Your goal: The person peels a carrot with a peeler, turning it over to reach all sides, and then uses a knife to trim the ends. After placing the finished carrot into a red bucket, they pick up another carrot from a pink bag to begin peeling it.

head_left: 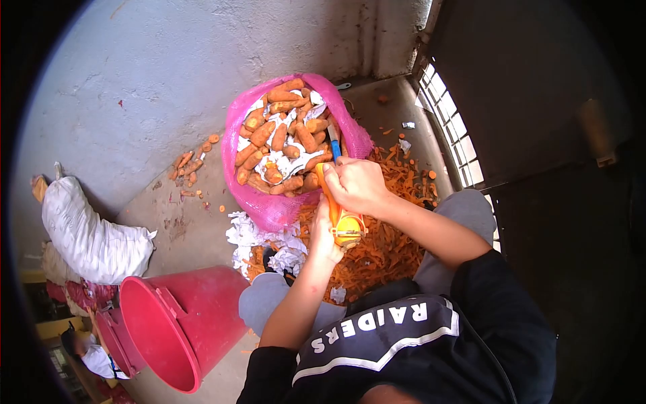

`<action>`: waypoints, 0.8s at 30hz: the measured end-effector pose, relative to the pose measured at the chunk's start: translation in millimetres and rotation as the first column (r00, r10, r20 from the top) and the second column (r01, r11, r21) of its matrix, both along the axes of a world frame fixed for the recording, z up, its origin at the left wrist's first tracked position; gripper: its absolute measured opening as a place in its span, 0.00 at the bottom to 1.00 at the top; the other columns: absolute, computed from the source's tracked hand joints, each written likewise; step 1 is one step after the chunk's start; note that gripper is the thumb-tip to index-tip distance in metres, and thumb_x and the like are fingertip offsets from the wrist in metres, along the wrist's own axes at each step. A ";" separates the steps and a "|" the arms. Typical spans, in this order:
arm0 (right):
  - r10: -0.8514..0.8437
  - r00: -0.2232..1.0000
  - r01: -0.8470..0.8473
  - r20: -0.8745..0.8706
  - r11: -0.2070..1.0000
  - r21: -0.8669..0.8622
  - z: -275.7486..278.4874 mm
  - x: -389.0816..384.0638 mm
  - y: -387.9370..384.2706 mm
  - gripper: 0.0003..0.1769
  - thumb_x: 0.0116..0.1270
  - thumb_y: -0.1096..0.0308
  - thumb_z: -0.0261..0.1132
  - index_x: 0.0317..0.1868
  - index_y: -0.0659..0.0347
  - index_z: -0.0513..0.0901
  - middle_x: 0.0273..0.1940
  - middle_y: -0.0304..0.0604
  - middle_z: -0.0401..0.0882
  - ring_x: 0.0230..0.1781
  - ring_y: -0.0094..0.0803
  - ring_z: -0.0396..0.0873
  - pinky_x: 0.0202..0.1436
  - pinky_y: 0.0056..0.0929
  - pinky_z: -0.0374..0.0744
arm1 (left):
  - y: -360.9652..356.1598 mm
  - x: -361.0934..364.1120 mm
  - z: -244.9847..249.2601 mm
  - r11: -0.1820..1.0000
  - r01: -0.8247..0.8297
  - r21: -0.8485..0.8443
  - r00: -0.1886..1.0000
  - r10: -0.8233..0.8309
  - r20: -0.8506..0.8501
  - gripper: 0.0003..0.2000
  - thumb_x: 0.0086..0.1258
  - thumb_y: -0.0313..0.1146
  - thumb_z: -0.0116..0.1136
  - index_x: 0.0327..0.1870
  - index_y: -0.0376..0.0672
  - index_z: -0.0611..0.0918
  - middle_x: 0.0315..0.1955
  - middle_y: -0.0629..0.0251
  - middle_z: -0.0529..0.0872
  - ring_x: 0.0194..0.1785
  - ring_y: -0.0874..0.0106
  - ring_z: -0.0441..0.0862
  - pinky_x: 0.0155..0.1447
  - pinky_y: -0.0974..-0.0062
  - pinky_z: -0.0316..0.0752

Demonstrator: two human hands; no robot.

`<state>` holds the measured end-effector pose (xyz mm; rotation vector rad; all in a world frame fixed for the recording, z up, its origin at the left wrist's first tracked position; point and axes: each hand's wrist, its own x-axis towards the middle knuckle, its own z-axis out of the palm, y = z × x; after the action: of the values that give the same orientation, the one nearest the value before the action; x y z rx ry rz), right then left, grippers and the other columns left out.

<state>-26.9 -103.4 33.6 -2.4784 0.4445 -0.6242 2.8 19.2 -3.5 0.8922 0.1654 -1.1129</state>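
My left hand (327, 236) is closed around a carrot (322, 176), partly hidden by both hands, with one end pointing away from me. My right hand (358, 183) is closed over the top of it, its fingers curled. An orange peeler (349, 234) with a metal blade lies across the carrot's near end; its handle appears to run up under my right hand. A blue-handled knife (336, 148) rests against carrots in the pink mesh sack (252, 198), just beyond my right knuckles. The sack stands open, full of carrots (281, 138) and crumpled white paper.
Orange peelings (383, 252) cover the floor between my legs. Crumpled paper (266, 236) lies beside them. To the left are a red bucket (215, 303), a filled white sack (101, 232) and carrot ends (188, 168). A person (94, 353) is beyond the buckets. Walls enclose the corner.
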 end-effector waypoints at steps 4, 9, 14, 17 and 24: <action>-0.037 0.998 0.036 -0.049 0.999 -0.022 -7.9 1.9 -0.4 0.26 0.69 0.57 0.49 0.17 0.61 0.79 0.23 0.49 0.78 0.20 0.47 0.77 0.24 0.43 0.75 | -0.6 -1.9 0.1 0.999 -0.010 0.053 0.999 0.009 0.033 0.20 0.76 0.51 0.43 0.52 0.44 0.76 0.36 0.64 0.83 0.36 0.72 0.83 0.36 0.70 0.81; -0.065 0.995 0.066 -0.072 0.998 0.023 -4.5 4.6 -3.4 0.26 0.71 0.58 0.47 0.17 0.63 0.78 0.22 0.50 0.76 0.21 0.50 0.77 0.27 0.45 0.75 | 3.9 -2.6 -0.3 0.994 -0.014 0.108 0.996 0.004 0.092 0.19 0.76 0.50 0.42 0.52 0.43 0.75 0.35 0.63 0.83 0.34 0.71 0.83 0.35 0.68 0.82; -0.123 0.992 0.123 0.001 0.991 -0.055 -10.3 10.3 -11.4 0.25 0.69 0.59 0.49 0.18 0.63 0.80 0.22 0.53 0.78 0.19 0.48 0.78 0.22 0.44 0.75 | 6.5 -5.3 -2.0 0.990 -0.020 0.137 0.997 0.008 0.083 0.19 0.77 0.50 0.40 0.52 0.44 0.75 0.35 0.62 0.83 0.32 0.70 0.83 0.33 0.69 0.81; -0.140 0.989 0.139 -0.039 0.990 -0.028 -7.5 10.8 -13.9 0.25 0.70 0.58 0.48 0.19 0.62 0.79 0.23 0.52 0.77 0.22 0.50 0.77 0.27 0.46 0.75 | 7.4 -5.2 2.0 0.993 0.009 0.119 0.993 -0.023 0.115 0.19 0.77 0.50 0.39 0.53 0.44 0.74 0.35 0.62 0.83 0.32 0.70 0.83 0.32 0.70 0.81; -0.127 0.990 0.130 -0.057 0.990 0.048 -15.8 17.1 -16.0 0.26 0.70 0.57 0.47 0.19 0.63 0.79 0.23 0.53 0.77 0.23 0.53 0.78 0.30 0.48 0.76 | 6.5 -4.7 8.2 0.992 -0.019 0.121 0.989 0.001 0.150 0.20 0.77 0.49 0.38 0.55 0.44 0.74 0.37 0.62 0.83 0.34 0.70 0.83 0.32 0.72 0.80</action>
<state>-9.8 -119.4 17.9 -2.4369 0.6374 -0.5897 -1.9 25.7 4.7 1.0793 0.1145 -1.0299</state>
